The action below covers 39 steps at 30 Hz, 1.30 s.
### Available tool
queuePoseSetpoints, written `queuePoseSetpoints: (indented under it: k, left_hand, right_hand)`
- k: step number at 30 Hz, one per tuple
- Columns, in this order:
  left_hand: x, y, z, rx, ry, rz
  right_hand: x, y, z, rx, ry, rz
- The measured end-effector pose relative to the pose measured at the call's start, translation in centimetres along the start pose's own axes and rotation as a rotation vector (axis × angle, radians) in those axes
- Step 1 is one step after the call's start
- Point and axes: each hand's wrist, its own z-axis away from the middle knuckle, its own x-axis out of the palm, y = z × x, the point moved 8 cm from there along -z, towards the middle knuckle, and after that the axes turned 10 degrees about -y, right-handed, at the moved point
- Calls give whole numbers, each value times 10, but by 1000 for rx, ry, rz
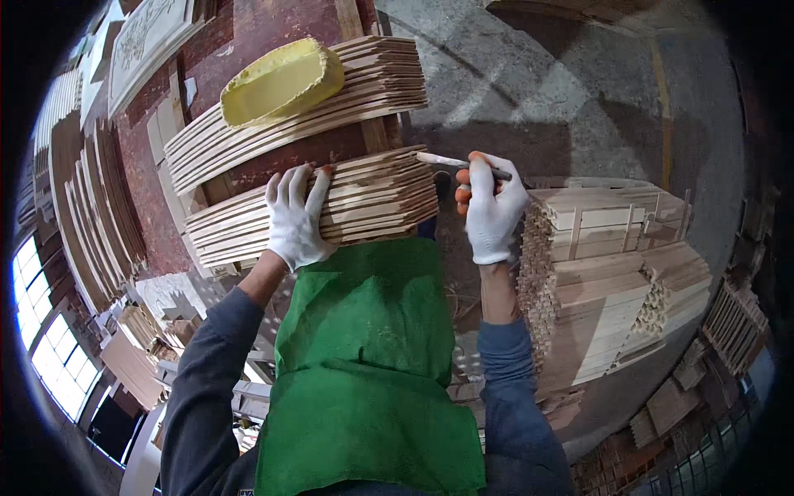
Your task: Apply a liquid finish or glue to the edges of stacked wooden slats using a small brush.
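Note:
My gloved left hand rests with fingers apart on the near bundle of thin wooden slats, which have pointed right ends. My gloved right hand is closed on a slim dark-handled brush, whose pale tip is at the upper right end of that bundle. Beyond it lies a second slat bundle, with a yellow, crust-rimmed oblong container holding pale yellow contents on top. A green apron covers my front below the slats.
The slats sit on a reddish worktop with crosspieces. Tall stacks of boards and carved panels stand at left. At right, stacks of pale timber stand on the grey concrete floor, with more slatted pieces farther right.

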Motion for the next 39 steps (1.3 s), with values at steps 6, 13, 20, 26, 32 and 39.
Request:
queuePoseSetpoints:
  k: [6,13,20,26,32,39]
  left_hand:
    - [4,-2,0,-13,-14,9]
    - [4,-1,2,-9,-22,8]
    - [4,-3,0,0,22,-18]
    - [8,-3,2,-17,-26,22]
    - [7,-5,1,-4,18,-12]
    - [9,-5,1,-6,21,-20]
  right_hand:
    - [21,-4,-14,-109,-99,233]
    - [-19,7,14,52,42,-47]
    - [-2,30,22,91,18,-53]
    - [-11,30,25,112,40,-132]
    - [-10,16,25,8,36,86]
    - [1,5,27,-124,-152,304]
